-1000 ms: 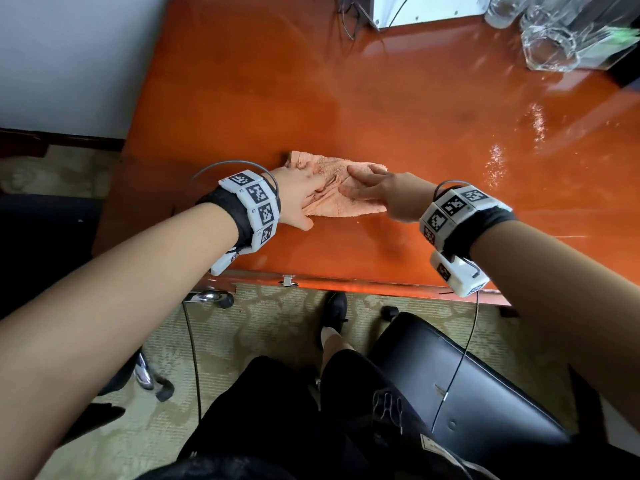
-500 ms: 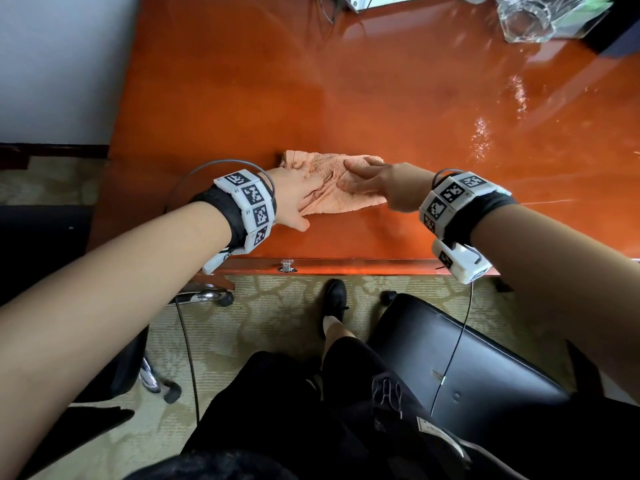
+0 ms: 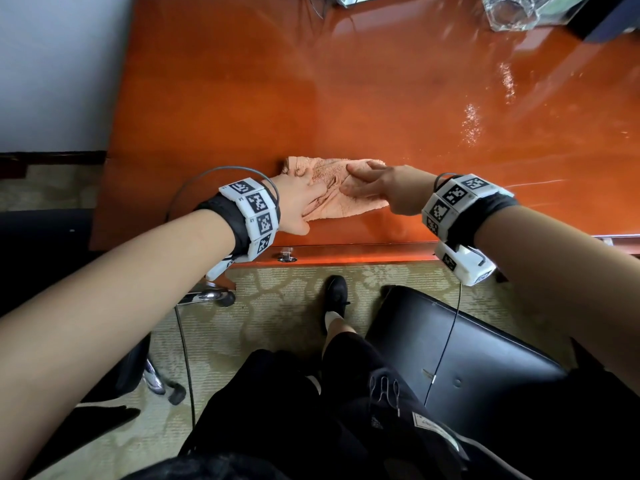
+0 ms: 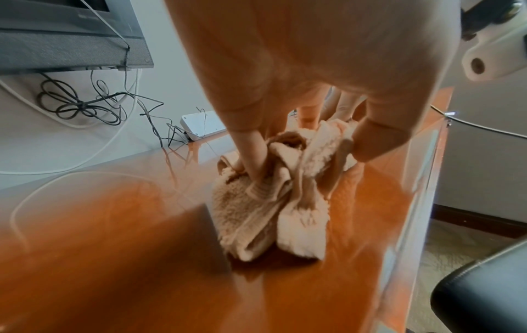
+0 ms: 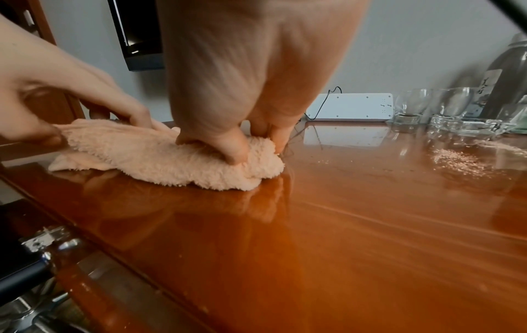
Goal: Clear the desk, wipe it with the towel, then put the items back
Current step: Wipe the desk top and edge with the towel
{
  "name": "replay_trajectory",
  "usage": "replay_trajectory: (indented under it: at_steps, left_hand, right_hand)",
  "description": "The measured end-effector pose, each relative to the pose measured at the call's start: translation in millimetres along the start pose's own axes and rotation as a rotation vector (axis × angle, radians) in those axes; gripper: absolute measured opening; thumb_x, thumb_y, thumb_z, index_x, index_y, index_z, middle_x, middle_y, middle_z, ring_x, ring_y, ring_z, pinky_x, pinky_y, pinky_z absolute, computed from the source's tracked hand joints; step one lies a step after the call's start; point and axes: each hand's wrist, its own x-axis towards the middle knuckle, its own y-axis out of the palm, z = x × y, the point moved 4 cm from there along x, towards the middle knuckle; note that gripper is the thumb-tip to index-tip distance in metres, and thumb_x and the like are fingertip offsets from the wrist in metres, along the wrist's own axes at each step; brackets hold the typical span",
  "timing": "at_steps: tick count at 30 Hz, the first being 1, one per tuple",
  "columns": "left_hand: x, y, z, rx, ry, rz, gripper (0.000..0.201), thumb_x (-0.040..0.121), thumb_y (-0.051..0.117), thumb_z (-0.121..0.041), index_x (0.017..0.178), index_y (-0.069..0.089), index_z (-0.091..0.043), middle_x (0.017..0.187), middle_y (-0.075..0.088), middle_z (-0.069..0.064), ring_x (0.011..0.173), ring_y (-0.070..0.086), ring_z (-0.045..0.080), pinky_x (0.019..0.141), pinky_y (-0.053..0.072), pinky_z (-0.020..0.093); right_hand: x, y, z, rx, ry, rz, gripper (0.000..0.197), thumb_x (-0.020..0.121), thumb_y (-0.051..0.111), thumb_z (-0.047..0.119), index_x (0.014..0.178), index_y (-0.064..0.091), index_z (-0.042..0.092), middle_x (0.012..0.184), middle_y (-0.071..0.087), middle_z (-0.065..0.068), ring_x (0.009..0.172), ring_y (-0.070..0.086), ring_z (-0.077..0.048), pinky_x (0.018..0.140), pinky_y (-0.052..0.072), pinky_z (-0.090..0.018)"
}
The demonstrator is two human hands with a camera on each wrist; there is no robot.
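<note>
A crumpled peach towel (image 3: 349, 206) lies on the glossy orange-brown desk (image 3: 346, 81), close to its front edge. My left hand (image 3: 301, 199) holds the towel's left part. The left wrist view shows that hand (image 4: 305, 155) with thumb and fingers dug into the bunched towel (image 4: 256, 214). My right hand (image 3: 367, 183) lies across the towel's right part with fingers stretched out. In the right wrist view it (image 5: 250, 146) presses down on the towel (image 5: 171, 162), fingertips at the far edge.
Pale specks (image 3: 471, 126) are scattered on the desk to the right. Glassware (image 3: 512, 12), a bottle (image 5: 507, 78) and a white power strip (image 5: 350, 107) stand along the back wall. Tangled cables (image 4: 79, 101) hang under a screen (image 4: 71, 45). A black chair (image 3: 467, 358) stands in front.
Both hands have drawn the towel toward the desk's front edge. Their hold on it looks the same.
</note>
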Motion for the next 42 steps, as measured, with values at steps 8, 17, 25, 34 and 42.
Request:
replay_trajectory:
  at_steps: [8, 17, 25, 34, 42]
  left_hand:
    - [-8.0, 4.9, -13.7, 0.034, 0.000, 0.008, 0.063, 0.085, 0.055, -0.027, 0.138, 0.025, -0.010, 0.155, 0.004, 0.022, 0.111, 0.055, 0.041, 0.068, 0.044, 0.030]
    - [-16.0, 11.3, -29.7, 0.068, 0.014, 0.004, 0.065, 0.085, 0.053, -0.019, 0.142, 0.021, -0.013, 0.156, 0.001, 0.020, 0.120, 0.050, 0.041, 0.068, 0.044, 0.028]
    - [-24.9, 11.6, -43.5, 0.126, 0.039, 0.000, 0.055, 0.086, 0.052, -0.023, 0.136, 0.029, -0.013, 0.156, 0.007, 0.020, 0.112, 0.054, 0.040, 0.064, 0.044, 0.029]
    - [-30.1, 9.1, -52.4, 0.156, 0.072, 0.009, 0.053, 0.084, 0.052, -0.022, 0.132, 0.032, -0.013, 0.155, 0.009, 0.021, 0.083, 0.061, 0.031, 0.045, 0.037, 0.025]
    - [-26.7, 20.9, -55.1, 0.296, 0.133, -0.054, 0.065, 0.087, 0.048, -0.035, 0.142, 0.019, -0.013, 0.155, 0.007, 0.022, 0.118, 0.050, 0.039, 0.073, 0.051, 0.035]
  right_hand:
    - [-8.0, 8.0, 2.1, 0.029, -0.005, -0.025, 0.081, 0.086, 0.039, -0.015, 0.143, 0.028, 0.042, 0.158, 0.006, 0.011, 0.146, 0.008, -0.024, 0.112, 0.033, -0.042]
    - [-23.2, 21.7, 7.4, 0.077, 0.017, -0.047, 0.077, 0.088, 0.038, -0.012, 0.141, 0.032, 0.043, 0.157, 0.010, 0.013, 0.146, 0.011, -0.023, 0.115, 0.027, -0.040]
    - [-35.4, 25.1, 13.1, 0.103, -0.017, -0.116, 0.073, 0.085, 0.043, -0.012, 0.139, 0.040, 0.037, 0.155, 0.020, 0.007, 0.144, 0.022, -0.016, 0.118, 0.022, -0.030]
    - [-47.8, 30.7, 16.5, 0.098, 0.022, -0.092, 0.075, 0.084, 0.042, -0.012, 0.140, 0.038, 0.038, 0.156, 0.016, 0.008, 0.145, 0.017, -0.017, 0.118, 0.019, -0.030]
    - [-53.8, 37.5, 16.8, 0.048, 0.010, -0.068, 0.080, 0.082, 0.041, -0.015, 0.142, 0.034, 0.038, 0.157, 0.013, 0.006, 0.145, 0.018, -0.021, 0.115, 0.027, -0.039]
